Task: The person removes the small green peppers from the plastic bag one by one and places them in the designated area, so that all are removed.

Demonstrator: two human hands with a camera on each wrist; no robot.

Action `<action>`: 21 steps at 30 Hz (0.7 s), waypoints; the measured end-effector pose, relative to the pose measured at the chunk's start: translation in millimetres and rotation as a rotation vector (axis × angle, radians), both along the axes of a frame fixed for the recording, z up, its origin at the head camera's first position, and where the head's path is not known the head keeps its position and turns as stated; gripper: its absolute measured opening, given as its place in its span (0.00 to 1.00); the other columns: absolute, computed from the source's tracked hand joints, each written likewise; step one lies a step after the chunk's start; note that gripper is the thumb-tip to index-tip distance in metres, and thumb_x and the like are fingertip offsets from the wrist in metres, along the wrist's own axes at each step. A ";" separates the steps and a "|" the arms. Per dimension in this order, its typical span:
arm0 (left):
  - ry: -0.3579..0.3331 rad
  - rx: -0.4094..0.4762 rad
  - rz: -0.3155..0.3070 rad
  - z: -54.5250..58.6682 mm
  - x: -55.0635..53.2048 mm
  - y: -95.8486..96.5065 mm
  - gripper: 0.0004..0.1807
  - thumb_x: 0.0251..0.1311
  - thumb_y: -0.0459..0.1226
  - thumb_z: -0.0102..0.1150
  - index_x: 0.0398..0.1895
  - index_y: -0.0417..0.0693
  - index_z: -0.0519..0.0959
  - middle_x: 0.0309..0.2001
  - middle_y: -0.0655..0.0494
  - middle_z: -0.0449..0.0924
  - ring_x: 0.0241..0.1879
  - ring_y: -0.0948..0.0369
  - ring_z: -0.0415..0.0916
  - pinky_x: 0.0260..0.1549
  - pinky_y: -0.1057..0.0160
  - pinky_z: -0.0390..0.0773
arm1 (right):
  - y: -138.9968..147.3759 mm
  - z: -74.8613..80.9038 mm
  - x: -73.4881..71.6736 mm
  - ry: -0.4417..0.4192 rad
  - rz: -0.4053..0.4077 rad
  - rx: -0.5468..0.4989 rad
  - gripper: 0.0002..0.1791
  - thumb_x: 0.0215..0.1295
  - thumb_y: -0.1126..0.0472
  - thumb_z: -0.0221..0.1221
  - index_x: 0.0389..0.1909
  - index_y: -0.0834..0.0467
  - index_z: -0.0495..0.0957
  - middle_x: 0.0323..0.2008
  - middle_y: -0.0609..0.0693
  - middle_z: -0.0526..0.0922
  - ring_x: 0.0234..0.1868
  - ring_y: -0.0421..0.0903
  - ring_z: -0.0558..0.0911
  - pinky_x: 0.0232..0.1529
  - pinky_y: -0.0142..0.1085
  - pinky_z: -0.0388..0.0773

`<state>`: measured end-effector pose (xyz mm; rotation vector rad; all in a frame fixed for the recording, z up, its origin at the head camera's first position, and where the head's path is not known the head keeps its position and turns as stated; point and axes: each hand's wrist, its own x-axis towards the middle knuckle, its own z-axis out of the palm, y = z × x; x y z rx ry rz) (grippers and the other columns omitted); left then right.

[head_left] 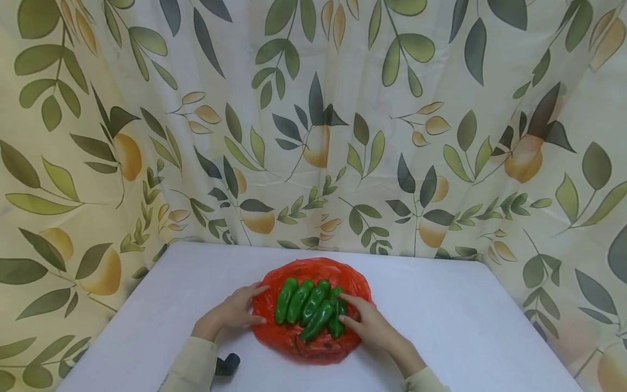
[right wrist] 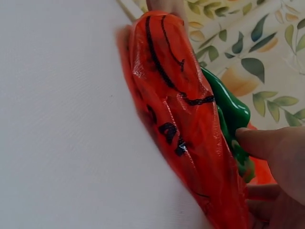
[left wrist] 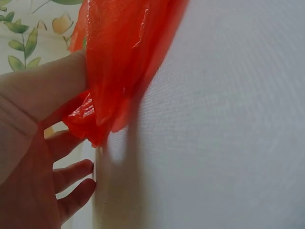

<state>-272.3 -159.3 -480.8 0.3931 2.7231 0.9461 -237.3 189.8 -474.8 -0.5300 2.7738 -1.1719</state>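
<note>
Several glossy green peppers [head_left: 299,302] lie side by side on a flattened red plastic bag [head_left: 274,340] in the head view. My right hand [head_left: 370,325] pinches the rightmost pepper [head_left: 336,326] between thumb and fingers. In the right wrist view my thumb [right wrist: 257,142] presses on a green pepper [right wrist: 228,98], and the bag's dark-printed side hides much of it. At the bag's left edge, my left hand [head_left: 238,308] holds the rim with thumb and forefinger apart. The left wrist view shows red plastic [left wrist: 119,62] covering the thumb's tip; the other fingers curl loosely.
A white tabletop [head_left: 431,305] lies under everything. Beside the left sleeve [head_left: 191,365] is a small black object [head_left: 228,365], partly hidden. Behind the table hangs a leaf-and-fruit patterned curtain [head_left: 294,218].
</note>
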 end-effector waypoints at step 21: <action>-0.018 0.005 0.047 -3.6 0.5 1.6 0.40 0.53 0.40 0.75 0.72 0.56 0.72 0.75 0.43 0.63 0.75 0.40 0.56 0.67 0.30 0.66 | -4.1 -8.7 3.0 -0.036 0.014 0.014 0.33 0.71 0.48 0.60 0.75 0.49 0.66 0.59 0.60 0.75 0.61 0.55 0.76 0.65 0.64 0.72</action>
